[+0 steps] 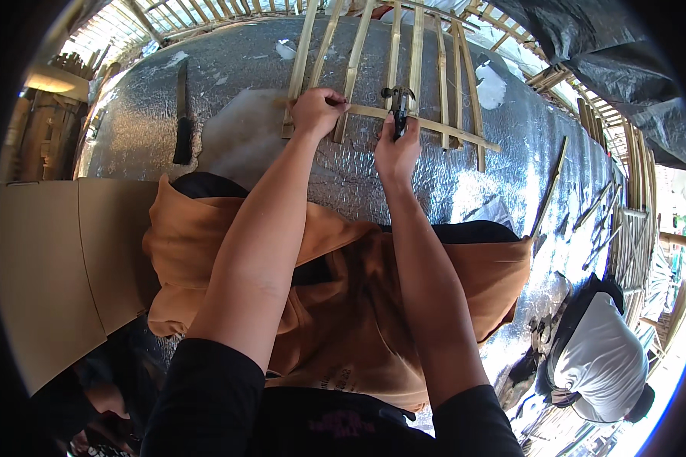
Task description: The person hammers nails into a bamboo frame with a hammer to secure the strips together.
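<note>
Silvery sheet point(240, 65), wrinkled and shining, is spread below everything, and on it lie long bamboo slats point(356, 61), side by side with gaps between them. One thinner cross strip point(465, 135) runs over their near ends, so it meets several slats in one line; probably it is put across for tying their spacing together.

Left hand point(318, 113) is at the left part of this strip. Its fingers are curled inward, and the thumb and forefinger pinch together close to a slat (whether some small thing, like a nail, is between them, I cannot tell). I judge that this hand is so low to steady the strip against the slat.

Right hand point(398, 154) has its fingers wrapped around the dark handle of a hammer point(401, 107), with the thumb lying along it. The head points away from the body and is above the strip, perhaps because a short grip gives better control.

Brown cloth point(358, 266) lies in front of the person, under the forearms, maybe for protecting the clothes. A long knife point(182, 114) rests apart at left, its dark handle toward the person, seemingly easy to take.
</note>
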The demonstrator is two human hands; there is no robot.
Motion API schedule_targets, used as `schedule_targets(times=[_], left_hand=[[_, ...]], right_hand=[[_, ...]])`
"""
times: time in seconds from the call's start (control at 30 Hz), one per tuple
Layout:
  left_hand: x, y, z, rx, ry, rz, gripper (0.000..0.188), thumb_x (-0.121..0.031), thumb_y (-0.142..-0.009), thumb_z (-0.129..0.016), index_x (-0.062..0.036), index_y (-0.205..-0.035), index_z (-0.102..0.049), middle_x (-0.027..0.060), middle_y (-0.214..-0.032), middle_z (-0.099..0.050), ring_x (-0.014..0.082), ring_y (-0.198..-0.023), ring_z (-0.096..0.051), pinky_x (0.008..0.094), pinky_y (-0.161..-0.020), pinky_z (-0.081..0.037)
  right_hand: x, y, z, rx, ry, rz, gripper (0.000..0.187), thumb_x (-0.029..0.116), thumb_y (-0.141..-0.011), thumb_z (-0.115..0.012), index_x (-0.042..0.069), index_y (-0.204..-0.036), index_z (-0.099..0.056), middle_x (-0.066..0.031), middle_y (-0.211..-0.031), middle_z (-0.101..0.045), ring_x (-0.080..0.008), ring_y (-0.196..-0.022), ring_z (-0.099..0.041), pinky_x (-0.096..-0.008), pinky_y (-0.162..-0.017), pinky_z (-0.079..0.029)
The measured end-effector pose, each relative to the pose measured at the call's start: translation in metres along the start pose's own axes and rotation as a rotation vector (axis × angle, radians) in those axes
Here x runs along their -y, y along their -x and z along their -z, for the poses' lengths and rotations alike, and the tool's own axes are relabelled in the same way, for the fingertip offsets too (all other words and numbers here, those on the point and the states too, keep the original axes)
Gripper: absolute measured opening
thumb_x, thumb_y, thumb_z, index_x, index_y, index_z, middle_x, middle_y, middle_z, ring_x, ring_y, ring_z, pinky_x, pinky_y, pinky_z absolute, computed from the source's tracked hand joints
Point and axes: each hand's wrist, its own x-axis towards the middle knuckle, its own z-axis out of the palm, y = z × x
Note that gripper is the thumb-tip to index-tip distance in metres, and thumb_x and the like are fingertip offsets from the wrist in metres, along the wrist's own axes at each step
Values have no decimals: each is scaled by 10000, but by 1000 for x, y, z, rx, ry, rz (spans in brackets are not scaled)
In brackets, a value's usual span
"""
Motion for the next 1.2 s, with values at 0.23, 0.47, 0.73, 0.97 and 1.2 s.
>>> schedule_targets(times=[0.23,0.47,0.73,0.97,1.2], left_hand=[[2,3,-2,-41,-44,-23,244,-305,-758,-859,-132,-918,-798,26,-835,-760,164,-793,-708,310,-759,-513],[2,4,-5,-5,145,-2,212,-343,-750,-847,-181,-879,-798,25,-797,-753,205,-812,-708,395,-936,-405],[8,4,-5,-22,62,-17,191,-364,-770,-833,-196,-853,-796,8,-810,-755,209,-831,-700,426,-965,-361],[-2,9,-7,-45,0,-33,174,-360,-779,-829,-199,-830,-788,-9,-837,-755,203,-872,-694,450,-990,-309],[4,12,-8,-148,17,-127,207,-329,-748,-848,-150,-827,-781,-18,-858,-741,173,-844,-698,393,-891,-377]], right_hand=[[1,-4,-2,4,-71,-31,313,217,-975,-622,-11,-1174,-543,-266,-830,-686,-465,-796,-692,-519,-683,-511],[-11,-7,-13,-3,-2,120,279,220,-969,-632,2,-1129,-567,-265,-788,-674,-489,-778,-676,-529,-669,-502],[7,-2,-12,77,-6,140,257,217,-964,-643,19,-1090,-540,-274,-792,-669,-491,-760,-668,-546,-644,-491],[9,-5,3,169,165,285,245,198,-969,-626,31,-1114,-521,-261,-729,-666,-493,-694,-666,-562,-570,-517],[25,7,13,197,259,401,254,200,-980,-608,37,-1151,-515,-273,-729,-663,-486,-683,-668,-566,-551,-534]])
